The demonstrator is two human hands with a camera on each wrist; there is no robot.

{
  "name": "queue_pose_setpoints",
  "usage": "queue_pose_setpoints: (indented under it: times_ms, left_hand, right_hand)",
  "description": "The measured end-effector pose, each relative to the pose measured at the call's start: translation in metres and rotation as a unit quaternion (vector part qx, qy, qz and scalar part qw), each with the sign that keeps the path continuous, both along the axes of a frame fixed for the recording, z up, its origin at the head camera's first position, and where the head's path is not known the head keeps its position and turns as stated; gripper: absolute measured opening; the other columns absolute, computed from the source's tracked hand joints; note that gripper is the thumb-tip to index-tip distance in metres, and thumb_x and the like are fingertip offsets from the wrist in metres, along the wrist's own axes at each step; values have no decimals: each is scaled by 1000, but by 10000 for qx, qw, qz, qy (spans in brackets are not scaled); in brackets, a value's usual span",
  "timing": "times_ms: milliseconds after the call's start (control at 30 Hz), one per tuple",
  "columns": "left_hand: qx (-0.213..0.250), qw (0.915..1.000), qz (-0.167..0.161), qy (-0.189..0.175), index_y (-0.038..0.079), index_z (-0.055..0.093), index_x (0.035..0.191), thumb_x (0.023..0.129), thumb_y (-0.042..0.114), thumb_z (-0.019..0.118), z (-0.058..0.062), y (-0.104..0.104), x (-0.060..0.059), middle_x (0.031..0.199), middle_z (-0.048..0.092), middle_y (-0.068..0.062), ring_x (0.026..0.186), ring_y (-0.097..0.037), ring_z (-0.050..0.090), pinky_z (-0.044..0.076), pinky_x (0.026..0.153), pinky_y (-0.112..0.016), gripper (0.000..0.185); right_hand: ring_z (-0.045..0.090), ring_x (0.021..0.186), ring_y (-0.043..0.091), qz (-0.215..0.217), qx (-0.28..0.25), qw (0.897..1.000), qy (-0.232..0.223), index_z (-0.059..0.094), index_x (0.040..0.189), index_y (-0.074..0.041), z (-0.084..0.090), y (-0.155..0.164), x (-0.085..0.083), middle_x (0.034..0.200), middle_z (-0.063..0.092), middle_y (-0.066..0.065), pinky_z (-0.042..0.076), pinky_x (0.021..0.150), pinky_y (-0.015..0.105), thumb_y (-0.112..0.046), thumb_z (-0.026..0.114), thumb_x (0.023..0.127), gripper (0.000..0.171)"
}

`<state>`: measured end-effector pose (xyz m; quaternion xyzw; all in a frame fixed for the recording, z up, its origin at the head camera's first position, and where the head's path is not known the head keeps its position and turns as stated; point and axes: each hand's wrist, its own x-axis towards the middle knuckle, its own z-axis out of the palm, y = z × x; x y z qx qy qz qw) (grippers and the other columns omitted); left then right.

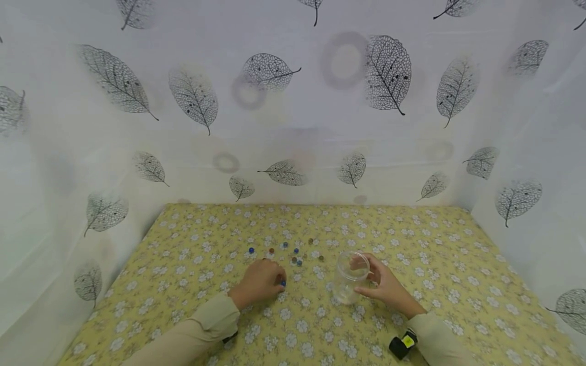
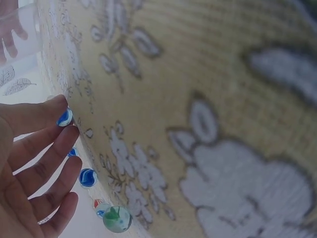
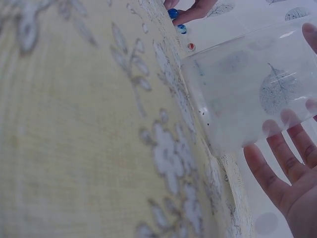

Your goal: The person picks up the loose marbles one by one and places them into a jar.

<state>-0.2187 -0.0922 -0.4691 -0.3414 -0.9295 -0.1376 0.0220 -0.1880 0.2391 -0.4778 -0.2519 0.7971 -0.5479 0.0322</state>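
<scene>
Head view: both forearms are cut off by the bottom edge. The scattered marbles are too small to tell their patterns. The fingertips of the left hand are hidden beneath it.

Left wrist view: the worktop cloth is blurred close to the lens; the clear cup is cut by the top-left corner.

Right wrist view: the right hand is cut off at the right edge, and its fingers show only dimly through the cup wall.

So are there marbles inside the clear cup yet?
No. The clear cup by the right hand looks empty; the marbles lie on the tablecloth.
</scene>
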Motion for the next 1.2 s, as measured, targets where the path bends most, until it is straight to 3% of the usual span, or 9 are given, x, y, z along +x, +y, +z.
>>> queue_pose_setpoints:
  times_ms: [300, 500, 700, 833, 1000, 1200]
  left_hand:
    - [-39, 10000, 9, 18, 18, 74, 77, 77, 25, 78, 0, 2, 0, 69, 67, 8, 56, 2, 52, 42, 52, -15, 7]
    - [71, 9996, 159, -231, 17, 75, 82, 79, 19, 75, 1, 4, 1, 75, 69, 6, 61, -1, 57, 47, 55, -18, 4]
    - [549, 9964, 297, -571, 14, 75, 89, 80, 14, 72, 2, 3, -1, 84, 71, 3, 71, -5, 62, 50, 62, -22, 9]
    - [813, 9928, 469, -741, 15, 75, 90, 81, 16, 72, 7, 4, 1, 85, 71, 4, 74, -6, 61, 50, 64, -23, 9]
    - [1075, 9892, 673, -735, 15, 75, 91, 81, 19, 74, 12, 6, 1, 87, 70, 4, 76, -7, 59, 49, 66, -23, 11]
    - [1630, 9817, 677, -716, 15, 74, 95, 83, 19, 72, 15, 9, 1, 95, 71, 4, 81, -7, 60, 50, 70, -22, 13]
  right_hand:
    - [54, 112, 4, 2, -9, 10000, -38, 34, 139, 4, 0, 0, 0, 129, 48, 23, 49, 89, 22, -1, 67, 84, 64]
    - [57, 111, 11, 7, 13, 10000, -97, 34, 140, 1, -1, 1, 0, 130, 47, 23, 51, 88, 25, -1, 66, 84, 65]
    - [57, 112, 9, -22, 48, 9999, -109, 34, 140, 0, 0, 1, 0, 130, 47, 23, 50, 88, 25, -1, 66, 84, 65]
    - [58, 112, 16, -39, 60, 9999, -121, 33, 140, 0, 0, 0, 0, 130, 46, 23, 50, 88, 24, -1, 66, 84, 65]
    - [58, 112, 27, -44, 77, 9999, -121, 34, 140, 0, 1, 0, 1, 130, 47, 23, 50, 88, 25, -1, 66, 84, 65]
    - [57, 112, 30, -58, 114, 9999, -49, 35, 140, -1, 1, -1, 1, 129, 48, 23, 50, 88, 25, 0, 67, 84, 65]
